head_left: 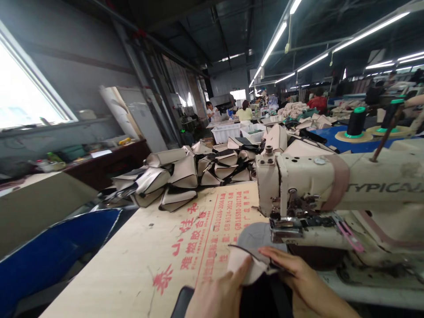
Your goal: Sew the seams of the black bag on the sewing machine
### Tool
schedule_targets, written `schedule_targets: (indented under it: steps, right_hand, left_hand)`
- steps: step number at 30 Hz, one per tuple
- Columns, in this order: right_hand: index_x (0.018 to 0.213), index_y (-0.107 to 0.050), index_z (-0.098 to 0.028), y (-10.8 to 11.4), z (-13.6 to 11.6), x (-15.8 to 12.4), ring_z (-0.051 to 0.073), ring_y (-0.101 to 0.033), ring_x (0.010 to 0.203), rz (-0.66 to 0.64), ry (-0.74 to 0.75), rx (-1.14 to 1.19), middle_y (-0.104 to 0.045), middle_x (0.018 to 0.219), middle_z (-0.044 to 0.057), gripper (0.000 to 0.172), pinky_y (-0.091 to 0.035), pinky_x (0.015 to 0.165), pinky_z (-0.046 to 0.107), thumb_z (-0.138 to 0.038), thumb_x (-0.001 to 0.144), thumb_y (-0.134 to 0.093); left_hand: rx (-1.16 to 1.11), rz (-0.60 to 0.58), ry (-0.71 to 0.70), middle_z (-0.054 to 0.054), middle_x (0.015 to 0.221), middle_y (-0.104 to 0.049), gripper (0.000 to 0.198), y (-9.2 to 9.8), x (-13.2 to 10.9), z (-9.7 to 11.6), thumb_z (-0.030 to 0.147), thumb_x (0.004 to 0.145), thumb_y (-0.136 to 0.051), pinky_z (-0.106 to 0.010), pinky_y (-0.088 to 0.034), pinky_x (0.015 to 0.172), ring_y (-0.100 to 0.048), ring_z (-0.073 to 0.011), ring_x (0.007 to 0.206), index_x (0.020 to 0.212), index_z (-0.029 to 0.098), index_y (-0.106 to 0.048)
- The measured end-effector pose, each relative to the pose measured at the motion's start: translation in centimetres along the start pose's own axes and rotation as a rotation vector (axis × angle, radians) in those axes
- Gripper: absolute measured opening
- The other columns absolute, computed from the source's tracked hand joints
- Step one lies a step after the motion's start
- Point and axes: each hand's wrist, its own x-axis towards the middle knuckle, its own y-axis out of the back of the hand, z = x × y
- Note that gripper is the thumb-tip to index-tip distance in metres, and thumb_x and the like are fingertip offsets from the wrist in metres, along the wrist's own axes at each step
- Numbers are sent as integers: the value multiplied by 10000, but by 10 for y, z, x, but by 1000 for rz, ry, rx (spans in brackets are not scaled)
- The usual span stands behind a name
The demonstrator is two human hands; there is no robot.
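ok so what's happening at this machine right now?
A person is at a sewing machine, with both hands on a beige piece lying on the table. The left hand lies flat on the near side. The right hand presses the edge, fingers pointing left, just in front of the machine head. Neither hand grips. A pile of similar pieces sits further back on the table, and other people work far down the hall.

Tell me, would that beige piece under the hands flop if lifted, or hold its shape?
Probably semi-stiff: the beige piece curls at its edge under the left hand and right hand, yet similar pieces in the pile keep folded, boxy shapes. Likely light, being thin sheet.
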Motion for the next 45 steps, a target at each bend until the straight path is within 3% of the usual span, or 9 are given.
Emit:
schedule_targets:
  steps: [3,7,14,19,22,28,33,37,45]
  right_hand:
    - [1261,-479,-218,0,6,15,189,-412,1212,-59,-108,71,-474,1289,63,364,-267,1050,434,-341,923,-419]
    - [1285,-446,-229,-1,12,16,180,-396,1223,-106,-88,0,-456,1306,63,398,-281,1052,405,-380,917,-432]
    - [1114,-584,-205,-18,15,8,170,-560,1036,260,24,-362,-586,1114,71,256,-473,891,262,-274,911,-446]
    - [1119,-568,-194,-22,15,-3,145,-627,897,337,238,-521,-651,985,57,252,-510,802,193,-224,906,-436]
    - [1129,-552,-193,-18,11,-4,141,-627,897,348,284,-539,-652,977,55,255,-502,810,185,-218,909,-425]
    - [1035,-572,-173,-12,3,3,132,-629,821,262,254,-454,-657,895,52,234,-513,746,179,-225,935,-368]
    - [773,-578,-166,-12,10,4,135,-578,588,246,168,-414,-605,668,38,301,-464,530,206,-265,942,-349]
    - [711,-535,-174,-16,12,7,122,-550,571,262,122,-410,-562,627,13,319,-401,498,205,-302,945,-361]
    - [699,-505,-173,-18,9,7,124,-547,614,207,-32,-314,-551,661,14,316,-383,547,216,-308,946,-361]
  left_hand:
    - [47,-30,-53,-43,916,-683,386,10,22,4,266,867,-363,-271,-487,696,-648,-212,823,1212,341,-518]
    - [8,11,-174,-42,1129,-603,337,9,40,1,295,863,-420,-324,-486,811,-607,-218,964,1170,337,-555]
    - [-223,-26,-278,4,1222,-577,375,-5,44,-9,173,863,-390,-271,-417,977,-540,-155,1113,1182,271,-561]
    - [-164,-80,-414,-43,1305,-490,438,-18,38,-14,135,846,-393,-254,-409,981,-486,-164,1174,1269,208,-478]
    - [-134,-78,-483,-68,1284,-512,391,-19,38,-15,201,877,-409,-233,-412,970,-501,-170,1159,1260,183,-490]
    - [-258,52,-383,-38,1016,-645,235,-16,45,-10,271,872,-468,-177,-492,804,-621,-134,907,1034,231,-634]
    - [-356,180,-332,-19,823,-641,138,-40,51,-9,259,868,-463,-196,-496,680,-619,-126,752,909,207,-583]
    - [-337,347,-300,-9,832,-648,136,-56,55,-13,217,860,-474,-204,-494,690,-616,-125,753,986,220,-526]
    - [-225,166,-550,-41,879,-627,281,-39,65,-18,206,915,-369,-214,-488,720,-578,-127,801,1136,195,-543]
